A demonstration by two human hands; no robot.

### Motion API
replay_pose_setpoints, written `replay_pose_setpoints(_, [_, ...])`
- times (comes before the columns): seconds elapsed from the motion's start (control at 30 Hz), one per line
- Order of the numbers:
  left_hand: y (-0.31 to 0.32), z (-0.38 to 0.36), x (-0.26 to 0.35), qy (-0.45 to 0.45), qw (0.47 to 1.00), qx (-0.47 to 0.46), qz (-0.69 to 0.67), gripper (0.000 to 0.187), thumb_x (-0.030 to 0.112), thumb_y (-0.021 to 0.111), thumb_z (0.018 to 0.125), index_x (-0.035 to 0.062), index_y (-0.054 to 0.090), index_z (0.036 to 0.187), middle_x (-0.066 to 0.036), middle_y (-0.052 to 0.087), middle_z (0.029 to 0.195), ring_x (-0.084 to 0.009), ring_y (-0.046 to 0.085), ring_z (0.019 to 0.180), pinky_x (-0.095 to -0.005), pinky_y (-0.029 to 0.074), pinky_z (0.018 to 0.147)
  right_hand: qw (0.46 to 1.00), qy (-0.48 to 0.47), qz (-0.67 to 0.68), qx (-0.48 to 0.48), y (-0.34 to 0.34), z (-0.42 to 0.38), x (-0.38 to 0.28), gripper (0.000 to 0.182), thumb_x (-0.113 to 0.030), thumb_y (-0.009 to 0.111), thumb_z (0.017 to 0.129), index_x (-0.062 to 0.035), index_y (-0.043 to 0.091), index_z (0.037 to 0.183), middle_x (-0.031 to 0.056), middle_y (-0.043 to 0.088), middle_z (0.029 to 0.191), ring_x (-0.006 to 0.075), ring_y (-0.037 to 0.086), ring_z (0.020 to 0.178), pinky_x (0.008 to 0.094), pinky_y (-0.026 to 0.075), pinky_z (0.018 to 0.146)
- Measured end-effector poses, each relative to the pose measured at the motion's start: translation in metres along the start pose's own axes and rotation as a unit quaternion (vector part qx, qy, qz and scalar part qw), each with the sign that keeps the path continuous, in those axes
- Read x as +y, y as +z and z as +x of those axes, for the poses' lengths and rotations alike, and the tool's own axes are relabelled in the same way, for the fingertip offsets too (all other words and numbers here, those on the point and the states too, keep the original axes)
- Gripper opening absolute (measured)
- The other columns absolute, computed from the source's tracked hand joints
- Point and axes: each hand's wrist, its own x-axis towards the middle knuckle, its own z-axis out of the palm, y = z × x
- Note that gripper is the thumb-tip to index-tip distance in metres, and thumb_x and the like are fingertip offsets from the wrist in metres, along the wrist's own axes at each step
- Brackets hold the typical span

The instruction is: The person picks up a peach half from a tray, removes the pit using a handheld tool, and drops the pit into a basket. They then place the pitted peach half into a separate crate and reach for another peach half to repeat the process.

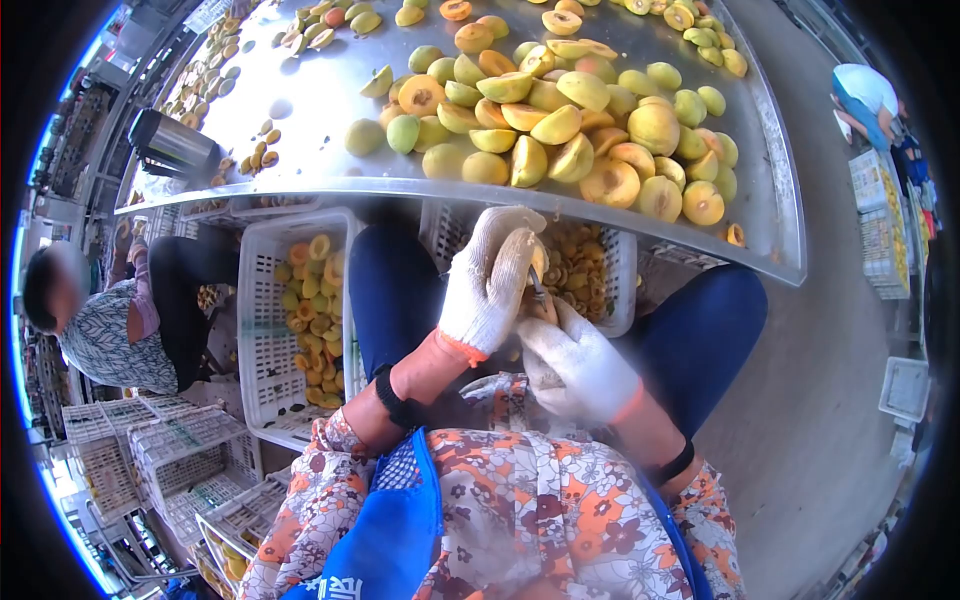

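Observation:
My left hand (490,280), in a white knitted glove, is closed around a yellow peach half (540,262), mostly hidden by the fingers. In my gloved right hand (580,365) is a small metal-tipped hand tool (537,287), its tip against the fruit. Its exact kind is hard to make out. Both hands are together above my lap, just in front of the metal table (330,190). Beneath them stands a white crate (625,285) with small brownish pieces (580,275) inside. A large heap of halved yellow-green peaches (560,110) lies on the table ahead.
Left of my knee, a white plastic basket (262,370) contains peach halves (318,310). A dark and silver cup-like container (175,145) lies on the table. One person (120,330) sits at left; another (865,100) is at far right. Stacked crates (190,455) stand lower left.

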Motion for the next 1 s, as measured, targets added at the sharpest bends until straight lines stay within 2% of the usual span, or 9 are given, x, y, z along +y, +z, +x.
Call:
replay_pose_setpoints(0.17, [-0.002,-0.002,-0.008,0.034,0.997,-0.031,-0.067,0.022,0.015,0.053,0.104,0.0000,0.059,0.118,-0.008,0.064,0.098,-0.0132,0.060,0.087,-0.0296,0.051,0.082,0.978,0.104,0.165,-0.080,-0.003,-0.007,-0.007,0.016,-0.030,0.050,0.109,-0.0149,0.053,0.114,-0.0039,0.042,0.062,0.0057,0.029,0.036,0.0225,0.025,0.035])
replay_pose_setpoints(0.3, [-0.019,0.012,0.001,-0.032,0.973,-0.164,-0.158,0.026,0.024,0.054,0.104,0.0009,0.058,0.115,-0.010,0.066,0.098,-0.0145,0.060,0.087,-0.0291,0.050,0.084,0.947,0.158,0.222,-0.171,-0.013,-0.004,-0.010,0.022,-0.037,0.050,0.109,-0.0157,0.055,0.107,-0.0053,0.038,0.061,0.0037,0.026,0.036,0.0210,0.022,0.036])
replay_pose_setpoints(0.47, [-0.021,0.001,0.012,0.042,0.992,0.068,-0.093,0.030,0.029,0.050,0.107,0.0018,0.058,0.114,-0.011,0.068,0.096,-0.0150,0.063,0.082,-0.0261,0.051,0.074,0.971,0.138,0.108,-0.160,0.006,-0.007,-0.025,0.017,-0.031,0.054,0.108,-0.0158,0.052,0.115,-0.0055,0.039,0.064,0.0033,0.029,0.040,0.0209,0.023,0.036])
replay_pose_setpoints(0.63, [-0.158,0.031,0.003,0.013,0.956,0.282,0.074,0.028,0.034,0.060,0.102,0.0075,0.068,0.106,-0.009,0.069,0.091,-0.0200,0.066,0.086,-0.0292,0.052,0.075,0.991,0.076,-0.103,-0.028,-0.021,-0.002,-0.003,0.021,-0.021,0.057,0.104,-0.0111,0.049,0.120,-0.0034,0.044,0.067,0.0054,0.037,0.046,0.0230,0.031,0.041])
replay_pose_setpoints(0.67, [-0.184,0.032,0.007,0.025,0.868,0.264,0.419,0.027,0.035,0.063,0.099,0.0096,0.070,0.106,-0.010,0.070,0.096,-0.0252,0.066,0.092,-0.0341,0.053,0.080,0.991,0.047,-0.124,0.009,-0.029,0.001,0.002,0.022,-0.022,0.058,0.104,-0.0089,0.049,0.118,-0.0028,0.046,0.067,0.0067,0.040,0.046,0.0247,0.035,0.042])
replay_pose_setpoints(0.7, [-0.199,0.035,0.011,0.033,0.670,0.214,0.710,0.026,0.035,0.066,0.096,0.0118,0.073,0.105,-0.011,0.071,0.101,-0.0304,0.066,0.098,-0.0390,0.053,0.085,0.990,0.055,-0.131,0.010,-0.028,0.003,0.002,0.022,-0.022,0.058,0.103,-0.0087,0.049,0.117,-0.0026,0.047,0.067,0.0070,0.041,0.047,0.0248,0.035,0.043])
replay_pose_setpoints(0.73, [-0.203,0.042,0.008,0.066,0.659,0.230,0.713,0.030,0.036,0.070,0.091,0.0159,0.072,0.113,-0.011,0.071,0.112,-0.0371,0.062,0.108,-0.0451,0.050,0.093,0.988,0.064,-0.139,0.012,-0.027,0.005,0.001,0.022,-0.023,0.059,0.103,-0.0085,0.049,0.117,-0.0024,0.047,0.067,0.0073,0.042,0.047,0.0250,0.035,0.043])
replay_pose_setpoints(0.83, [-0.174,0.086,0.001,0.092,0.821,0.164,0.540,0.031,0.034,0.068,0.090,0.0172,0.068,0.117,-0.013,0.070,0.113,-0.0371,0.062,0.110,-0.0482,0.048,0.096,0.974,0.061,-0.217,0.026,-0.020,0.012,0.000,0.025,-0.025,0.060,0.102,-0.0071,0.049,0.116,-0.0011,0.050,0.067,0.0086,0.046,0.048,0.0265,0.038,0.044])
replay_pose_setpoints(1.0, [-0.149,0.147,-0.026,0.038,0.839,0.051,0.540,0.044,0.029,0.070,0.091,0.0078,0.062,0.129,-0.015,0.068,0.109,-0.0266,0.066,0.101,-0.0387,0.052,0.091,0.953,0.043,-0.288,0.083,-0.018,0.009,-0.002,0.031,-0.028,0.063,0.101,-0.0044,0.049,0.115,0.0006,0.054,0.068,0.0107,0.052,0.052,0.0283,0.043,0.048])
